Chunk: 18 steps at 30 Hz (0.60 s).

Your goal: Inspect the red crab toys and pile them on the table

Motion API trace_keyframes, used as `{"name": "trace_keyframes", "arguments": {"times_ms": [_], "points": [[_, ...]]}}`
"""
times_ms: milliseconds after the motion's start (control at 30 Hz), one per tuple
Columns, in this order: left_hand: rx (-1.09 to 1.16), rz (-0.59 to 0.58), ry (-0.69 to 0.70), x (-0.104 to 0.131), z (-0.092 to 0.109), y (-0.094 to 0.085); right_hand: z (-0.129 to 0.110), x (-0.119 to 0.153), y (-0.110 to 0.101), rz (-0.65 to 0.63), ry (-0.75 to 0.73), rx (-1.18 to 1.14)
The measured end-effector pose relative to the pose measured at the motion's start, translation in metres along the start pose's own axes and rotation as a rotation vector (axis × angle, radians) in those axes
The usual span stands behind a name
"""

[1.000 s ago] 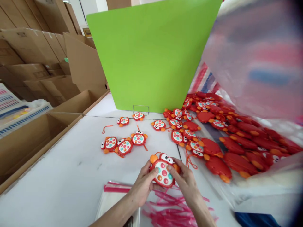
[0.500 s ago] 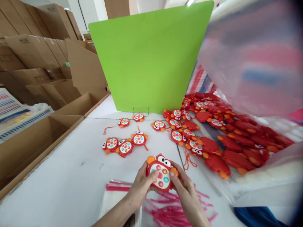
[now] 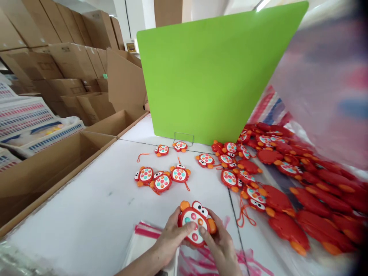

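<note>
Forearms come in from the bottom edge and meet low at the middle of the view, just above the white counter (image 3: pixel 86 214). The left hand (image 3: pixel 171 239) lies palm inward on the left side of a red crab toy (image 3: pixel 195 222), its thumb laid across the white face among the coloured buttons. The right hand (image 3: pixel 220 247) cups the toy from the right and below, its thumb pressing near the lower buttons and its fingers wrapped behind the orange claw. Each grip is closed narrowly on the crab toy, which is held face up between them, eyes pointing away from the person, a little above the counter.

Under the hands lies a stack of clear bags with pink strips (image 3: pixel 143 234). Farther out on the counter three loose crab toys (image 3: pixel 162 180) sit together, with several more scattered toward a green board (image 3: pixel 212 76) standing upright on a wire stand. To the right a big heap of red toys (image 3: pixel 301 191) spills from a plastic sack. Open cardboard boxes (image 3: pixel 43 168) stand along the counter's left edge.
</note>
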<state>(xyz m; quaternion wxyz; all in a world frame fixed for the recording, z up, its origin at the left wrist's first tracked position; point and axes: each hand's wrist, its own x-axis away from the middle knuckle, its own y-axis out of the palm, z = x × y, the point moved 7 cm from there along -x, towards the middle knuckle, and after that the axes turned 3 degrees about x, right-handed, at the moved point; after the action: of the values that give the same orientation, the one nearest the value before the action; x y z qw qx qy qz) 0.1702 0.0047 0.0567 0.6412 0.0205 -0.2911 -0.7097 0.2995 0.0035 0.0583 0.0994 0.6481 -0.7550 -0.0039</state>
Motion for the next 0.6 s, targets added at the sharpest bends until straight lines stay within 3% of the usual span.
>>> {"name": "trace_keyframes", "arguments": {"times_ms": [100,200,267,400,500,600], "points": [[-0.046,-0.025,0.043,-0.004,0.010,-0.003,0.008,-0.013,0.007,-0.053,-0.018,0.082],[-0.006,0.066,0.018,-0.014,0.009,-0.019,0.017,-0.040,0.003,-0.148,-0.053,0.265],[0.073,0.168,0.007,-0.024,0.007,-0.035,0.017,-0.070,-0.007,-0.170,-0.117,0.496],[0.280,0.295,0.034,-0.045,0.008,-0.060,0.000,-0.150,-0.025,-0.088,-0.226,0.830],[0.450,0.360,0.041,-0.058,0.007,-0.073,-0.018,-0.206,-0.019,-0.053,-0.268,0.985],[0.606,0.458,-0.050,-0.061,-0.005,-0.082,-0.028,-0.247,-0.005,-0.002,-0.262,1.141]]}}
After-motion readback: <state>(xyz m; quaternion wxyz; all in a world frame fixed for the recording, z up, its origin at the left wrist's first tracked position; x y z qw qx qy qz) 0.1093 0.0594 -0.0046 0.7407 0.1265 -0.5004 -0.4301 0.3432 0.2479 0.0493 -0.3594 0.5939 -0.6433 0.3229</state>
